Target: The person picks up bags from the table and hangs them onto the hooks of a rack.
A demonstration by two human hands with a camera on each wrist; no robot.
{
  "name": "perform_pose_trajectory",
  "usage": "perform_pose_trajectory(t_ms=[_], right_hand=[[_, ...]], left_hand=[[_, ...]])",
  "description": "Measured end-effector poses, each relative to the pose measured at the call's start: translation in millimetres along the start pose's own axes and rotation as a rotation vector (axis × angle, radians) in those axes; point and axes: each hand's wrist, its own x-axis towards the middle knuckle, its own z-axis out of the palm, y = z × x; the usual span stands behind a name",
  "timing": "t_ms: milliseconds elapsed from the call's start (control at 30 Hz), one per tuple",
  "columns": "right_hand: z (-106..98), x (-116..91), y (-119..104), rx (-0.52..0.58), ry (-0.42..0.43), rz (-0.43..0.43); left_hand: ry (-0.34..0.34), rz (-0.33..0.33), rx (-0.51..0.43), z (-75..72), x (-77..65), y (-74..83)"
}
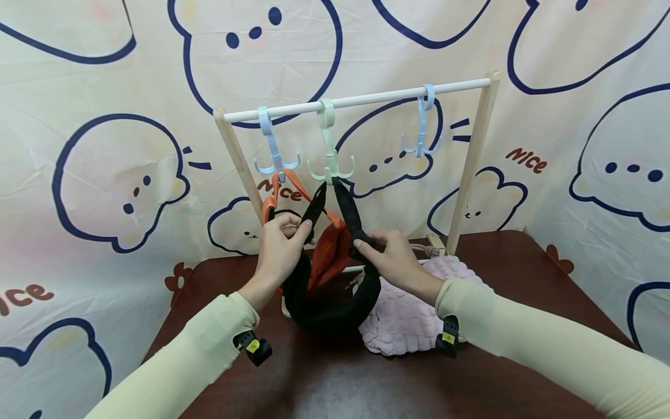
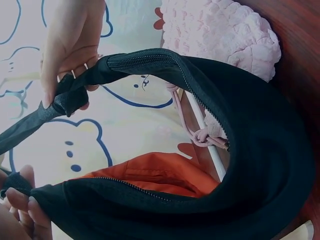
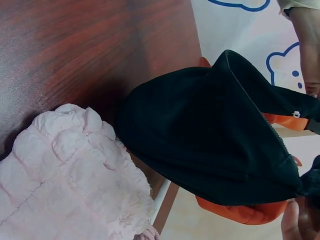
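A black zippered bag (image 1: pixel 335 317) hangs by its strap (image 1: pixel 348 209) from the green hanger (image 1: pixel 330 145), just above the table. My left hand (image 1: pixel 277 247) pinches the left side of the strap, close to the bag. On the other side, my right hand (image 1: pixel 389 259) holds the strap between thumb and fingers, near its knot. The bag's zipper (image 2: pixel 200 102) curves between the two hands in the left wrist view. Behind it an orange-red bag (image 1: pixel 332 250) hangs by an orange strap from the left blue hanger (image 1: pixel 272 142), partly hidden by the black one.
A puffy pink bag (image 1: pixel 403 320) lies on the brown table (image 1: pixel 335 390), under my right forearm. The wooden rack's white bar (image 1: pixel 382 98) carries the hangers. Another blue hanger (image 1: pixel 421 128) hangs at its right with nothing on it. A patterned cloth (image 1: pixel 120 180) lines the back.
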Motion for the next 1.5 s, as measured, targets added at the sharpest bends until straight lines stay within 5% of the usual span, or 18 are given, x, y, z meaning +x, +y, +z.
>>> perform_pose_trajectory(t_ms=[733, 1500], right_hand=[[3.7, 3.9, 4.9, -0.02, -0.04, 0.054], [5.6, 8.9, 5.0, -0.052, -0.032, 0.069]], left_hand=[[-0.076, -0.019, 0.046, 3.6, 1.2, -6.5], [-0.058, -0.04, 0.104, 3.1, 2.8, -10.1]])
